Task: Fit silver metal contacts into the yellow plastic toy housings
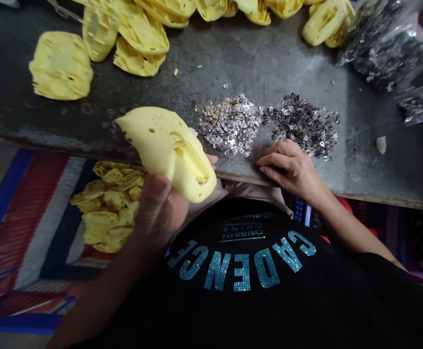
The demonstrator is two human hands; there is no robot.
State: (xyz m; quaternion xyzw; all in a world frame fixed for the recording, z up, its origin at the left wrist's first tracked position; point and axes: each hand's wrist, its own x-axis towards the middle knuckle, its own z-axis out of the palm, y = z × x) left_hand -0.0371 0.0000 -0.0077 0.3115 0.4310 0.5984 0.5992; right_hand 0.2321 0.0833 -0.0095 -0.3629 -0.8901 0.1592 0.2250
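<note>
My left hand [160, 203] is closed around a yellow plastic housing [168, 145], tilted up off the table's front edge. The housing has a long recessed slot, a cluster of small holes and a few larger ones. On the table, near its front edge, my right hand [291, 167] has its fingers curled and pressed together; whatever may be between the fingertips is hidden. Just beyond it lie two heaps of small metal clips, a bright silver heap [231, 123] and a darker heap [306, 125], which nearly touch each other.
Several yellow housings [142, 29] line the far side of the grey table [269, 58], with one housing [62, 65] lying at the left. Clear plastic bags of metal clips [389, 48] sit at the right. More yellow housings [109, 208] are piled below on a striped mat [33, 208].
</note>
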